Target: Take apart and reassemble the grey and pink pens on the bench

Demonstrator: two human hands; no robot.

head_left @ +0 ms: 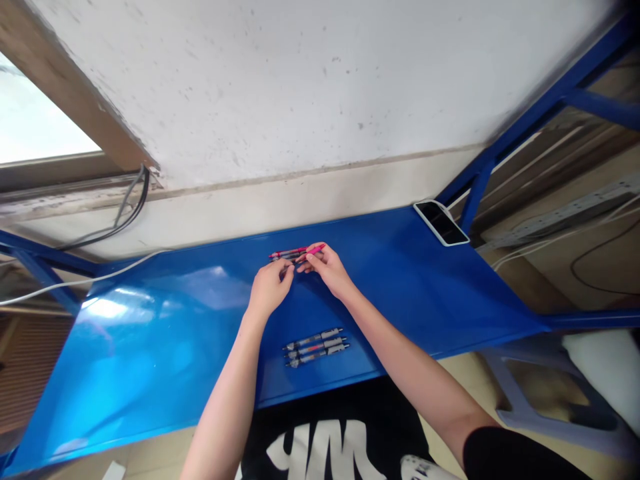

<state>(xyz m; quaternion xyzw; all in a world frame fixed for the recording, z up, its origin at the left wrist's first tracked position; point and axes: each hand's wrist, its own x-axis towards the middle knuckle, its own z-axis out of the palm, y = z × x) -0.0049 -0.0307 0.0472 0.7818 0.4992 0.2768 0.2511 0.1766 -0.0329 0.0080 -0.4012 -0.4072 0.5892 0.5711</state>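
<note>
My left hand [270, 285] and my right hand [325, 267] meet over the far middle of a blue table [150, 333]. The right fingers pinch a pink pen [314, 251]. My left fingers are closed round the end of a pen in the small bunch of pink and dark pens [286, 254] lying just beyond both hands. Nearer to me, three grey pens [316, 347] lie side by side on the table, untouched.
A phone [442, 223] with a dark screen lies at the table's far right corner. Blue frame bars [530, 113] rise on the right. Cables [120, 220] hang along the wall at the left. A plastic stool [550, 393] stands at the lower right.
</note>
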